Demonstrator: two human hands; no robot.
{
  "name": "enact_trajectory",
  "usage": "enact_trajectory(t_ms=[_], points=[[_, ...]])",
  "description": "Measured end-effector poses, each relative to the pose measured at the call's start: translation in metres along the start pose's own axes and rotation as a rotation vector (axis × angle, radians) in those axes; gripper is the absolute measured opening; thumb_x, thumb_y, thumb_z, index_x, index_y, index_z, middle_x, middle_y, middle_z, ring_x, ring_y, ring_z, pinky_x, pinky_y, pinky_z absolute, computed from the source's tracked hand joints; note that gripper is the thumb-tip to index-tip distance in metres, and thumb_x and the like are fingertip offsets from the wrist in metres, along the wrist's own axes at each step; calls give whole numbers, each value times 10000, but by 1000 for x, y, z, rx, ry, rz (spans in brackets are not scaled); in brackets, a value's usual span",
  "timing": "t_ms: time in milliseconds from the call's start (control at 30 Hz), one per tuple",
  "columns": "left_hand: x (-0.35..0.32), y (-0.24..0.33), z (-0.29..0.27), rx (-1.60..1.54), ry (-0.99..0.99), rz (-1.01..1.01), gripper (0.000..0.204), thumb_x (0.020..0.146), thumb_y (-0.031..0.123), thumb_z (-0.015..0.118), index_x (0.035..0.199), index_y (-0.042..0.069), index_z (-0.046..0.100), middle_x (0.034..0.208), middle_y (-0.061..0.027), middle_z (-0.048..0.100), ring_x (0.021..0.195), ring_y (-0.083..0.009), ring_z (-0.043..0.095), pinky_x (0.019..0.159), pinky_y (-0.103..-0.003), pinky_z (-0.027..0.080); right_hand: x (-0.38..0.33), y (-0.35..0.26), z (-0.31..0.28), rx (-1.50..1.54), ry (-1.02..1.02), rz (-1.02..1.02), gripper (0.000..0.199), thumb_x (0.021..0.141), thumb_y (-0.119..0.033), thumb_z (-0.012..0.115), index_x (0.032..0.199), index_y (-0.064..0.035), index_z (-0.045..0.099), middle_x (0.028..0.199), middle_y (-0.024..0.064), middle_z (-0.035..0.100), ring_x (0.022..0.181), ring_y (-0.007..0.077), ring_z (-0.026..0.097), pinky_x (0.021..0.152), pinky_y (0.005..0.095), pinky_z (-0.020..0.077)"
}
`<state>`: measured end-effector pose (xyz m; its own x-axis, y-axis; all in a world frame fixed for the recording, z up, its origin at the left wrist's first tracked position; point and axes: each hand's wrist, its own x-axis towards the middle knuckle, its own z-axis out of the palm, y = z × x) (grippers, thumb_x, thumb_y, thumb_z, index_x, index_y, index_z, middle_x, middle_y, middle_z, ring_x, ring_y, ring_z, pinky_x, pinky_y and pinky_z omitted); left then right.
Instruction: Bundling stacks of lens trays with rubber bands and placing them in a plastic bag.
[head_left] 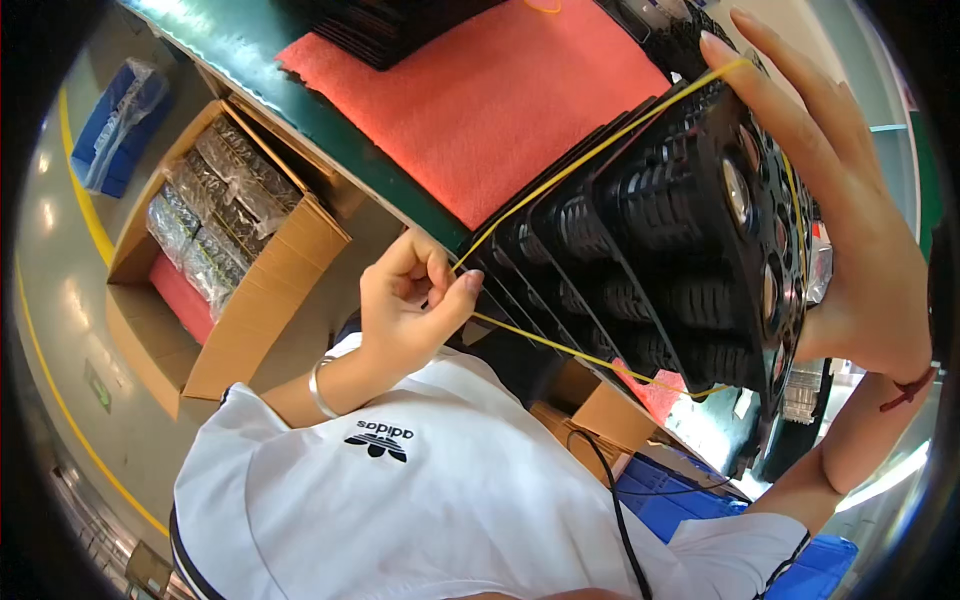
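A stack of black plastic trays [655, 215] full of round ribbed parts with glassy ends stands tilted on the bench in front of me. A stretched yellow rubber band [590, 155] runs from my left hand [412, 305] along the stack in two strands and round its far end. My left thumb and fingers are pinched on the band, just off the stack's near-left side. My right hand [850, 200] holds the stack's right end, its fingers long and the upper strand across a fingertip. The thumb of that hand is partly hidden.
A red mat [480, 105] covers part of the green bench, with another black tray stack [385, 30] at its back. On the floor at left stand a cardboard box [270, 290] of wrapped packs and a blue bin [120, 130]. Blue crates [670, 495] sit at lower right, near a black cable [615, 500].
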<state>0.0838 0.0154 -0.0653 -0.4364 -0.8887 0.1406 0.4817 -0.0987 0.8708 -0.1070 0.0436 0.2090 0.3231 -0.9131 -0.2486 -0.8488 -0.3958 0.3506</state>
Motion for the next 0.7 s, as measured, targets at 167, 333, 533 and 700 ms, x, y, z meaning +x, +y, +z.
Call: enact_trajectory(t_ms=[167, 333, 533, 700], points=[[3, 36, -6, 61, -140, -613, 171, 865, 128, 643, 769, 41, 532, 506, 69, 429, 437, -15, 378, 410, -201, 279, -2, 4, 7, 10, 35, -16, 1041, 527, -504, 796, 1410, -141, 381, 1486, 167, 273, 1357, 392, 257, 1088, 495, 190], [7, 32, 0, 135, -269, -635, 253, 911, 216, 593, 826, -17, 641, 509, 45, 435, 441, -33, 387, 413, -220, 286, -13, 7, 10, 23, 67, 5, 1051, 524, -512, 800, 1410, -140, 375, 1483, 180, 265, 1358, 400, 241, 1087, 501, 181], [-4, 21, 4, 62, -183, -530, 267, 928, 216, 584, 793, -13, 614, 517, 34, 440, 448, -33, 393, 413, -222, 291, -4, 19, 22, 23, 112, -58, 1062, 520, -523, 804, 1409, -138, 369, 1479, 195, 255, 1360, 410, 221, 1086, 508, 171], [-18, 16, 21, 1, -251, -542, 281, 925, 199, 600, 724, 7, 553, 534, 42, 447, 461, -25, 413, 418, -216, 324, -25, 10, 14, 37, 72, 29, 1072, 517, -531, 807, 1409, -137, 363, 1476, 208, 247, 1361, 418, 205, 1086, 515, 162]])
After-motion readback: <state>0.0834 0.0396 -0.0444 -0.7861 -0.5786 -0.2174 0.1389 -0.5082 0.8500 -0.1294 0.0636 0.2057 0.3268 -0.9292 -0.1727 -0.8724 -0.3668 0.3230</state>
